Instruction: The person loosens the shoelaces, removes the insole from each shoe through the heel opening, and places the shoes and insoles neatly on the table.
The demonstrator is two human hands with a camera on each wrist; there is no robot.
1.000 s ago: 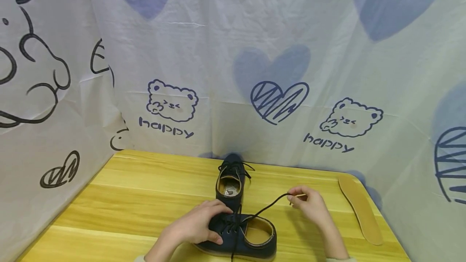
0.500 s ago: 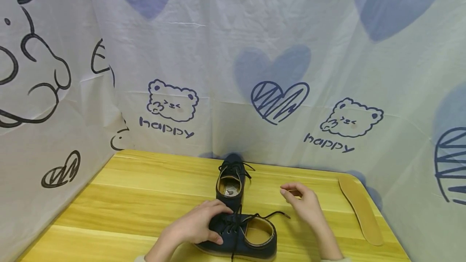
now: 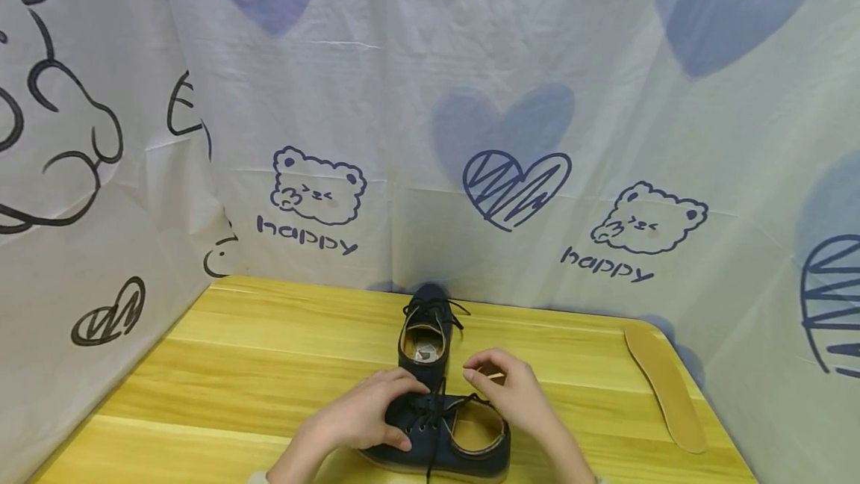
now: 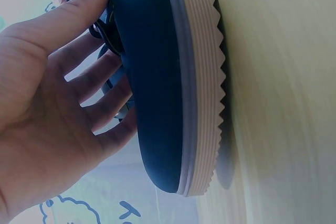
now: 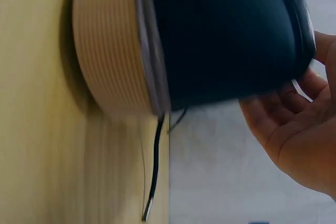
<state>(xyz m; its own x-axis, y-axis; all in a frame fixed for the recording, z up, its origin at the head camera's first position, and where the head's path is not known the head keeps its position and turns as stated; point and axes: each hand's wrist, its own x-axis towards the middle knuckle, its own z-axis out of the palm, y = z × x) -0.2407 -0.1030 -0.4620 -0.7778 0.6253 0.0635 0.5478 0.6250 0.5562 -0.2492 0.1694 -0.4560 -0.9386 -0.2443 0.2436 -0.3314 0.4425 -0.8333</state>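
Note:
A dark navy lace-up shoe sits sideways at the table's front, toe pointing left. My left hand holds its toe, thumb on the near side and fingers over the far side; the left wrist view shows the fingers spread along the upper. Right of the laces, my right hand hovers over the shoe opening, thumb and forefinger close together with nothing visible between them. One black shoelace crosses the shoe's side. In the right wrist view, a loose lace end extends beyond the heel.
A matching shoe stands just behind, toe toward the back, its laces tied. On the right of the wooden table lies a tan insole. Printed cloth hangs along the back and sides.
My right hand has let go of the shoelace, which dropped beside the shoe opening, and has moved left toward the laces. The left hand keeps its hold on the toe.

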